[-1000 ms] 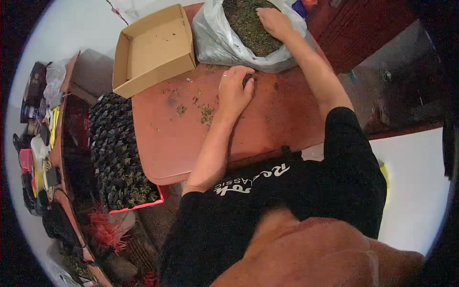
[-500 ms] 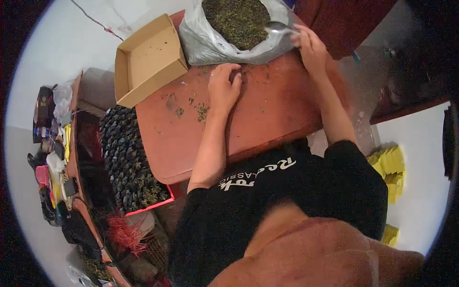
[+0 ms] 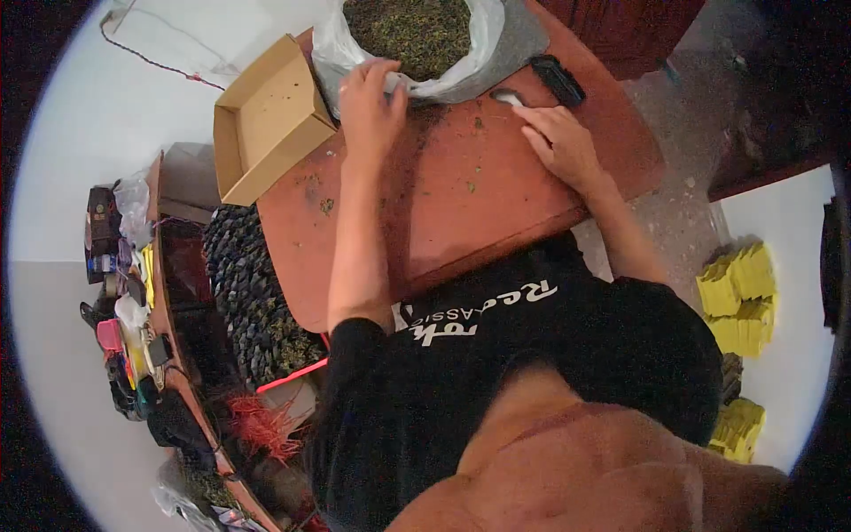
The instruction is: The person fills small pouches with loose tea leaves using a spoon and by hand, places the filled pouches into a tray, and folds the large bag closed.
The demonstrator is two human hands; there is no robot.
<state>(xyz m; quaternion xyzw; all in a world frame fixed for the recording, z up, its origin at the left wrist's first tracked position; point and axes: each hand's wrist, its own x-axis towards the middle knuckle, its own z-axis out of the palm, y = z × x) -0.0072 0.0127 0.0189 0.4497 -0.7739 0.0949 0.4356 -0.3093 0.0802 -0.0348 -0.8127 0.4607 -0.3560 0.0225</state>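
My left hand (image 3: 370, 111) is at the near rim of a plastic bag (image 3: 483, 40), its fingers closed on the white plastic. Dried, crumbly green-brown leaf material (image 3: 409, 37) fills the open bag. To the right, my right hand (image 3: 565, 149) rests low over the reddish table (image 3: 443, 204) and holds the end of a spoon (image 3: 509, 98). The spoon's bowl is down by the tabletop, just in front of a black object (image 3: 558, 81). Bits of leaf (image 3: 327, 206) are scattered over the table.
A shallow cardboard box (image 3: 273, 111) sits at the table's left edge. Below it is a red-edged tray of dark, leafy clumps (image 3: 253, 288). A cluttered shelf (image 3: 168, 319) runs down the left, with red shredded strands (image 3: 266, 426) nearby. Yellow bundles (image 3: 740, 275) lie at right.
My left hand has moved from the tabletop up to the bag's rim. My right hand came out of the leaf material with the spoon and lowered it to the table. The view has shifted.
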